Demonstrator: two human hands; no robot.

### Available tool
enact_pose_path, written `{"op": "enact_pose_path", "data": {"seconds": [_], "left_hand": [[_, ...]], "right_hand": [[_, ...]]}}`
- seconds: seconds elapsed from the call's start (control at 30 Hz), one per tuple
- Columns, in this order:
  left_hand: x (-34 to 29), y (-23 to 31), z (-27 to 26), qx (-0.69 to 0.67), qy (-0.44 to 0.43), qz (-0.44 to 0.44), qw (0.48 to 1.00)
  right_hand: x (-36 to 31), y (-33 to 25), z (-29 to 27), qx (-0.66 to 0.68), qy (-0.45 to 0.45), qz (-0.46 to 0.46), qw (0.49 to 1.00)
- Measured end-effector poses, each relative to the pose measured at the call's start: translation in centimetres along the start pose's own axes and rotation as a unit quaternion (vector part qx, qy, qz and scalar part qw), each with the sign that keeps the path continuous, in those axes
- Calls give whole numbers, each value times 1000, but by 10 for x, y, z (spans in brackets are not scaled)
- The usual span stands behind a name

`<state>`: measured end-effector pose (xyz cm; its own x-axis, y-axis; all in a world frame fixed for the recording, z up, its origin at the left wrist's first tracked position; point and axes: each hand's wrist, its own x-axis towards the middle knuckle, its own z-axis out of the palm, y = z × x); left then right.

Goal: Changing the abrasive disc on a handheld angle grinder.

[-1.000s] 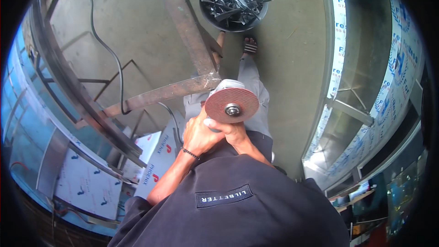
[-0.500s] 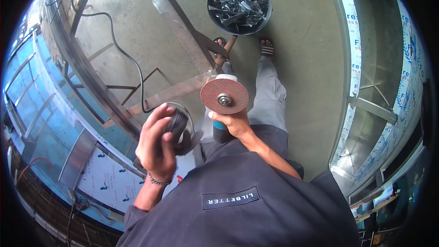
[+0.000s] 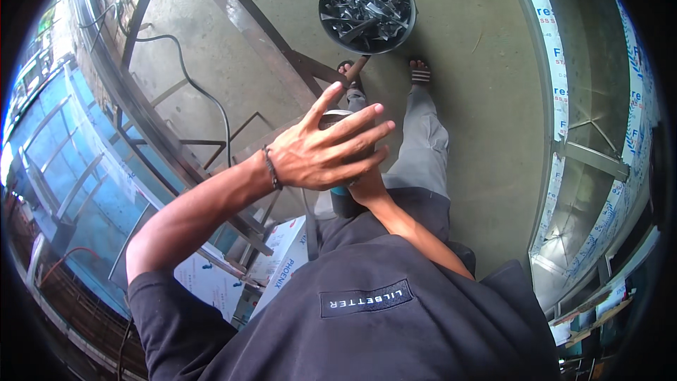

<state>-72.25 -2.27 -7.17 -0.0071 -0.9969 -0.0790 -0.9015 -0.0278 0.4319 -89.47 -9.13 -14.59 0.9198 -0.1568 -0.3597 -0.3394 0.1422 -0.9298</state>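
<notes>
My left hand [image 3: 321, 148], with a dark bracelet at its wrist, lies over the head of an angle grinder. Its fingers are spread around a dark round piece [image 3: 363, 147], partly seen between them, whose kind I cannot make out. The grinder's reddish disc is hidden beneath. Below, my right hand [image 3: 368, 187] is closed around the grinder's teal and black body [image 3: 343, 201], which is held upright in front of my lap. The right fingers are mostly covered by the left hand and the tool.
A dark round tub [image 3: 415, 10] full of metal scraps stands beyond my feet. To the left are a rusty steel frame [image 3: 243, 17] and a black cable [image 3: 185, 67]. A curved metal panel with printed film [image 3: 557, 63] runs along the right.
My left hand has swung right and up, bringing the dark round piece over the grinder's head and covering the reddish disc. The right hand keeps its grip, nearly in the same place.
</notes>
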Motion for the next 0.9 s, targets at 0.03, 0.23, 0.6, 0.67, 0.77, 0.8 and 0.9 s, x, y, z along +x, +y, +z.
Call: {"op": "enact_pose_path", "data": {"seconds": [0.03, 0.23, 0.6, 0.67, 0.77, 0.8, 0.9], "left_hand": [[-1, -2, 4, -4, 16, 24, 1000], [4, -5, 1, -37, 53, 0, 998], [18, 50, 11, 2, 152, -392, 907], [25, 63, 0, -9, 137, -425, 895], [16, 63, -17, -19, 122, -392, 912], [0, 57, -24, -47, 176, -384, 905], [-11, 58, -51, -261, 425, -507, 702]], "right_hand": [[-2, 1, -1, -3, -42, 9, 999], [1, -5, -1, 65, -52, 105, 991], [8, -19, 5, 147, 75, 98, 981], [6, -13, 15, 205, 96, 101, 969], [1, -7, 15, 255, 79, 137, 954], [1, -8, 12, 243, 43, 169, 954], [4, -18, 4, 229, 9, 205, 951]]}}
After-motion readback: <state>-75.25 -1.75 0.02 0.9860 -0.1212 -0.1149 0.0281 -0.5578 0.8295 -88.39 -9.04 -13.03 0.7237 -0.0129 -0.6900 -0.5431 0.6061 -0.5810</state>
